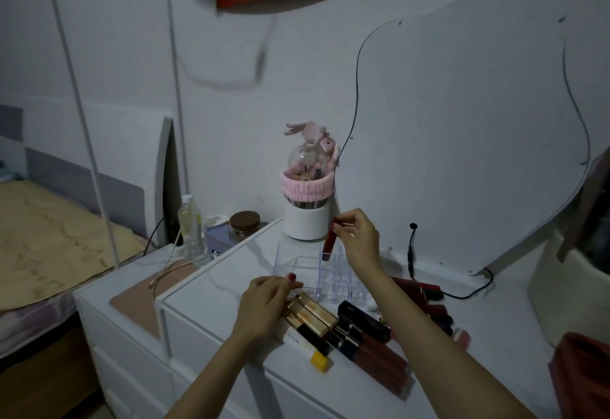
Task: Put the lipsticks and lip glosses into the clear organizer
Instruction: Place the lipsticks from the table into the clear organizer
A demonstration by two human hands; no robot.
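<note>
At the left, the left hand lies knuckles-up on the white dresser top, its fingers bent over the near ends of the gold-capped lip glosses; the fingertips are hidden beneath the hand, so whether it grips a tube or only rests on them cannot be told. Those glosses lie flat in a row with a yellow-capped tube, a black lipstick case and dark red glosses, their long axes running diagonally from near the organizer toward the front right edge. Just behind that row stands the clear organizer, its open compartments facing up. Above its right rear cells, the right hand pinches the top of a red lip gloss between thumb and fingertips. The tube hangs nearly upright, leaning slightly, and its lower end seems to sit at or just inside a cell's rim. The move in hand turns on that alignment: tube axis near vertical, slot directly below, so a short straight lowering would probably seat it. The right hand is plainly the nearer one to the slots. Further right, more red lipsticks lie flat on the top beside the organizer, in front of the leaning mirror, within that same hand's easy reach.
</note>
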